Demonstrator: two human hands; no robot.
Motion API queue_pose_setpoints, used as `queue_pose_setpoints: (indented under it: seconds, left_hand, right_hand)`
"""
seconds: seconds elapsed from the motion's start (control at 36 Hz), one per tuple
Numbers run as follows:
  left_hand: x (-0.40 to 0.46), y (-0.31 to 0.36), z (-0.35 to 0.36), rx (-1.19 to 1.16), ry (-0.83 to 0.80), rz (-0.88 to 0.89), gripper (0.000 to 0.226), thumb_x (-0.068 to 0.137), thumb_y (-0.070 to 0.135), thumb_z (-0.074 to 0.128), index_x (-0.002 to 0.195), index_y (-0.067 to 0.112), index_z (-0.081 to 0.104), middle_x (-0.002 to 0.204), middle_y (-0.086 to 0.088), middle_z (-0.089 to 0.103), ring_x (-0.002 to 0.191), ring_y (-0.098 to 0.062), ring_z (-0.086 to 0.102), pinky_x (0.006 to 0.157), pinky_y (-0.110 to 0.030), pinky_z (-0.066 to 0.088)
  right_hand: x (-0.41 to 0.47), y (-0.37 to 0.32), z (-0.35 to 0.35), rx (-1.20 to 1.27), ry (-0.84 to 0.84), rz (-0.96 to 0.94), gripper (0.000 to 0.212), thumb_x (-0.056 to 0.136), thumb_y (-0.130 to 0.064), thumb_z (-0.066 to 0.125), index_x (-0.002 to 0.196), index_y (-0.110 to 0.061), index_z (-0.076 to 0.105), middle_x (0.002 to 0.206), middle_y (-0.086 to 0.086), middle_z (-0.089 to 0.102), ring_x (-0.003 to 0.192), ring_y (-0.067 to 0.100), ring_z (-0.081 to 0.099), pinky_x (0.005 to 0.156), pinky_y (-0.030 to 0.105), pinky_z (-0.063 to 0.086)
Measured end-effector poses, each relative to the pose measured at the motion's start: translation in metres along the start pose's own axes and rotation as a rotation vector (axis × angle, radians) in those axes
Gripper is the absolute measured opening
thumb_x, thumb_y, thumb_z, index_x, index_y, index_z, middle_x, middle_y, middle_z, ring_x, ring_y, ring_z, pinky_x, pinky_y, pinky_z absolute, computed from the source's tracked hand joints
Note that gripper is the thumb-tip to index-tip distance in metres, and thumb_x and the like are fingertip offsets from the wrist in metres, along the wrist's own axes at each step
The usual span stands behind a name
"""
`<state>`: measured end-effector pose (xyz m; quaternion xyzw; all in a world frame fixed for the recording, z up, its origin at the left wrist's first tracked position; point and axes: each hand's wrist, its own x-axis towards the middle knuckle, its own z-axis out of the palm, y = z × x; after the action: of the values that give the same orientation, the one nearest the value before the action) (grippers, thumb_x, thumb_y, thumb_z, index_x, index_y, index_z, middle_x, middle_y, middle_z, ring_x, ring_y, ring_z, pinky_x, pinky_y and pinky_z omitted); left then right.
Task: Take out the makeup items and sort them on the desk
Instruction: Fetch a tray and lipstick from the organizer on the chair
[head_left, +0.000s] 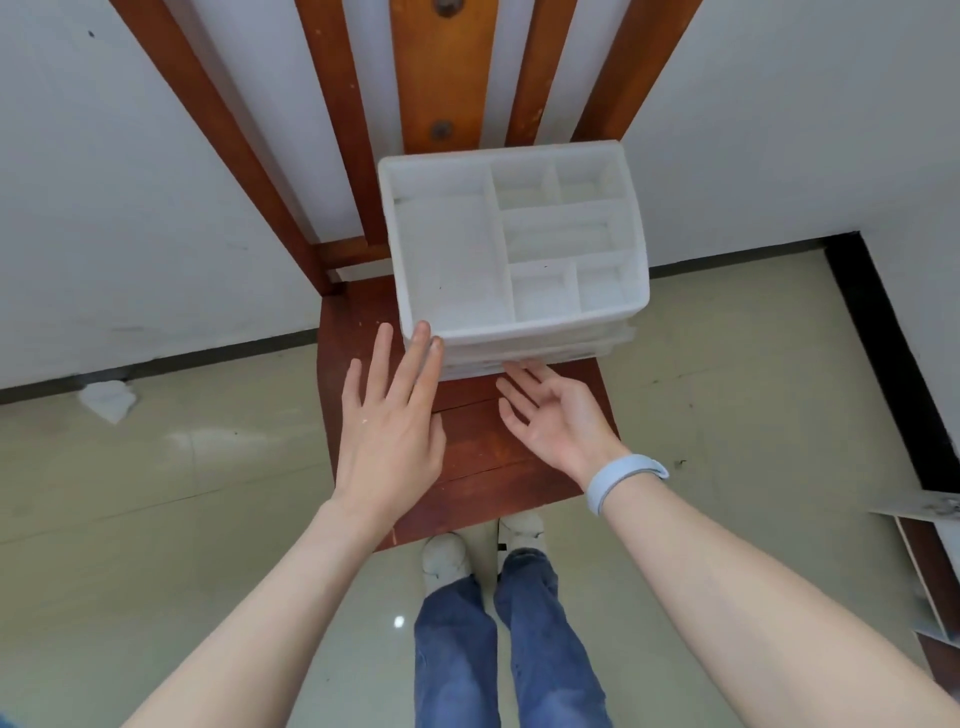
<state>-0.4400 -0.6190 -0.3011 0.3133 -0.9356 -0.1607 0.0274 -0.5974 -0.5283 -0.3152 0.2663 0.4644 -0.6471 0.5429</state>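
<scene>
A white plastic organizer (514, 249) sits on the far part of a red-brown wooden chair (483, 452), its back against the chair's slatted backrest. Its top tray is split into compartments: one large one on the left, two small ones at the far right, a long one in the middle right, and two small ones at the near right. Nothing can be made out inside any of them. Below the tray, the near face shows stacked translucent layers that look like drawer fronts, though the blur hides their detail. The left hand (389, 415) is released, palm down, fingers straight and a little spread; its fingertips (423, 332) touch the near left corner of the organizer. The right hand (550, 410) is also released and grasps nothing; it is turned palm up and inward, fingers relaxed, with the fingertips just at the bottom of the organizer's near face, where contact cannot be told. A pale blue band (621, 480) wraps the right wrist. Below the chair's near edge, blue jeans (498, 649) and white shoes (447, 558) stand on a glossy pale floor (182, 519). A crumpled white scrap (108, 399) lies on the floor at the left near the wall. Some boards (930, 561) lean at the right edge.
</scene>
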Motion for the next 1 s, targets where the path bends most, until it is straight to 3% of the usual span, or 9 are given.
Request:
queue_pose_setpoints:
  seconds: [0.14,0.33,0.39,0.44,0.53,0.64,0.78,0.92,1.0]
  left_hand:
    - [-0.004,0.008,0.002,0.007,0.152,0.038,0.046,0.081,0.013,0.060,0.126,0.006,0.055,0.140,-0.016,0.045,0.134,-0.034,0.030,0.102,-0.049,0.030]
    - [-0.003,0.018,0.022,0.091,0.236,0.122,0.016,0.074,0.009,0.076,0.087,0.016,0.073,0.080,-0.001,0.067,0.080,-0.026,0.057,0.076,-0.038,0.031]
    - [-0.002,0.018,0.025,0.081,0.239,0.105,0.014,0.073,0.005,0.078,0.080,0.017,0.073,0.070,0.001,0.063,0.068,-0.024,0.055,0.073,-0.037,0.030]
    - [-0.002,0.019,0.026,0.077,0.236,0.093,0.017,0.072,0.002,0.078,0.080,0.016,0.073,0.068,0.001,0.061,0.064,-0.023,0.054,0.072,-0.036,0.029]
    - [-0.005,0.020,0.025,0.077,0.221,0.105,0.022,0.070,-0.001,0.079,0.083,0.016,0.073,0.069,0.000,0.061,0.063,-0.023,0.053,0.072,-0.035,0.029]
    - [-0.012,0.022,0.024,0.068,0.219,0.111,0.028,0.066,-0.005,0.080,0.084,0.015,0.073,0.067,0.000,0.060,0.062,-0.023,0.052,0.072,-0.035,0.030]
    - [-0.029,0.027,0.029,0.050,0.195,0.112,0.031,0.063,-0.006,0.080,0.084,0.017,0.073,0.066,0.002,0.057,0.060,-0.022,0.051,0.071,-0.034,0.030]
    - [-0.042,0.031,0.039,0.049,0.153,0.108,0.035,0.060,-0.009,0.079,0.082,0.016,0.072,0.065,0.002,0.055,0.060,-0.021,0.049,0.071,-0.033,0.029]
    - [-0.048,0.031,0.044,0.047,0.135,0.091,0.036,0.058,-0.010,0.078,0.081,0.016,0.072,0.066,0.001,0.056,0.060,-0.022,0.050,0.071,-0.033,0.029]
  right_hand:
    - [-0.011,0.011,-0.014,-0.025,0.053,0.024,0.036,0.090,0.005,0.031,0.107,-0.013,0.057,0.119,0.010,0.061,0.116,0.027,0.053,0.086,0.034,0.046]
    - [-0.038,0.017,-0.039,-0.092,0.083,0.013,0.034,0.095,0.000,0.036,0.116,-0.013,0.058,0.117,0.009,0.063,0.110,0.024,0.058,0.082,0.033,0.049]
    - [-0.045,0.016,-0.040,-0.397,0.173,-0.149,0.031,0.096,0.000,0.037,0.114,-0.013,0.058,0.110,0.008,0.066,0.098,0.020,0.062,0.080,0.028,0.051]
    - [-0.052,0.014,-0.043,-0.792,0.287,-0.476,0.030,0.092,0.004,0.041,0.110,-0.014,0.058,0.102,0.004,0.065,0.089,0.016,0.061,0.078,0.020,0.049]
    - [-0.053,0.005,-0.050,-1.384,0.296,-0.997,0.031,0.086,-0.002,0.047,0.112,-0.014,0.059,0.106,0.000,0.059,0.101,0.016,0.050,0.090,0.024,0.040]
    - [-0.037,-0.008,-0.062,-1.968,0.229,-1.147,0.034,0.084,-0.017,0.048,0.116,-0.014,0.061,0.112,0.003,0.060,0.111,0.018,0.045,0.104,0.036,0.023]
    - [-0.034,-0.011,-0.073,-2.028,0.093,-1.202,0.029,0.088,-0.022,0.042,0.090,-0.015,0.070,0.083,-0.001,0.065,0.081,0.023,0.060,0.091,0.032,0.033]
    - [-0.038,-0.004,-0.086,-2.027,0.055,-1.202,0.011,0.081,-0.007,0.066,0.090,-0.013,0.070,0.083,0.001,0.065,0.077,0.025,0.059,0.079,0.029,0.034]
    - [-0.037,-0.002,-0.091,-2.066,0.017,-1.124,0.018,0.076,-0.003,0.072,0.091,-0.014,0.069,0.086,0.000,0.065,0.080,0.024,0.060,0.080,0.029,0.032]
